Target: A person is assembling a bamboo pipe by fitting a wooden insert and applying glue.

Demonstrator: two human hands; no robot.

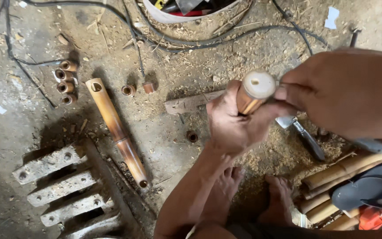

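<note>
My left hand (231, 126) grips a short brown bamboo piece (254, 90) upright, its pale cut end with a small centre hole facing the camera. My right hand (345, 93) comes in from the right, and its fingertips close on the side of that upper end. A long bamboo tube (116, 130) with a hole near its top lies on the dirt floor to the left. Several short bamboo rings (66, 82) sit beside it, and two more bamboo rings (129, 90) lie nearer the middle. A knife (306, 139) lies on the sawdust below my right hand.
Grey blocks with holes (60, 186) lie at lower left. Cut bamboo lengths (345, 170) and a dark sandal (368, 190) are piled at lower right. My bare feet (248, 199) rest on the sawdust. Black cables (200, 40) cross the top, near a white bucket (186, 15).
</note>
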